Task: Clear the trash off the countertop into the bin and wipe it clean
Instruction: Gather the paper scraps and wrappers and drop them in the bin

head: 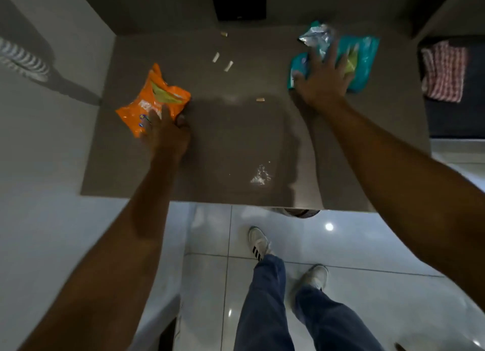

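— What has the left hand (168,130) got?

— It's closed around the lower edge of a crinkled orange foil snack bag (153,98), near the left side of the grey-brown tabletop (236,140).

— And the right hand (321,81)?

— Fingers spread flat, pressing on a teal plastic wrapper (363,59) at the far right; a crumpled silvery wrapper (315,37) lies just beyond its fingertips. Whether it grips anything, I can't tell.

— Anything else up there?

— Small pale paper scraps (223,62) between the two bags, and a patch of white crumbs (260,176) near the front edge. A red checked cloth (443,71) lies on the dark surface to the right.
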Action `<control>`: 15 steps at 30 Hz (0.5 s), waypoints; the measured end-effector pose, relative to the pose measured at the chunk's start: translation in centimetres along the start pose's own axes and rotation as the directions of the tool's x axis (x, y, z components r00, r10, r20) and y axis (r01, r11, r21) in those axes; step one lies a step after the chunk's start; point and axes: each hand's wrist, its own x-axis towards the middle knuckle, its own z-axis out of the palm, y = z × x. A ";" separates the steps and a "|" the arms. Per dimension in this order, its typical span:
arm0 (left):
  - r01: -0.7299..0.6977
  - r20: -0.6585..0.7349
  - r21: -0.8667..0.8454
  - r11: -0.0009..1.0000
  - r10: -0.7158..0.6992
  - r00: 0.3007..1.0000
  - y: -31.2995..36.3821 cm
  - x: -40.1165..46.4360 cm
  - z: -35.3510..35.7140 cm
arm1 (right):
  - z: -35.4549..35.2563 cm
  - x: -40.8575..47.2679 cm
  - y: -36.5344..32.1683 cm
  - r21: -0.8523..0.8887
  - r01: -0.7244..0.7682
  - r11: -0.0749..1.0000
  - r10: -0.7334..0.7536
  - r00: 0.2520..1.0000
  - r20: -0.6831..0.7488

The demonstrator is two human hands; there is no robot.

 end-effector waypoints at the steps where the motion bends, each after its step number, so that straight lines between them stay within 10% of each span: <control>1: -0.026 0.009 -0.009 1.000 0.026 1.000 -0.5 0.8 0.3 | 0.7 0.8 0.3 0.008 -0.035 0.999 0.034 0.997 0.065; 10: -0.099 -0.090 -0.168 0.981 0.085 0.992 -1.0 0.3 -1.6 | 1.1 -1.1 0.0 0.071 -0.017 0.997 0.026 0.992 -0.120; 15: 0.031 -0.011 -0.576 0.817 -0.046 0.999 2.9 -7.9 -5.8 | -2.2 -8.0 1.9 0.596 0.058 0.801 0.001 0.995 -0.099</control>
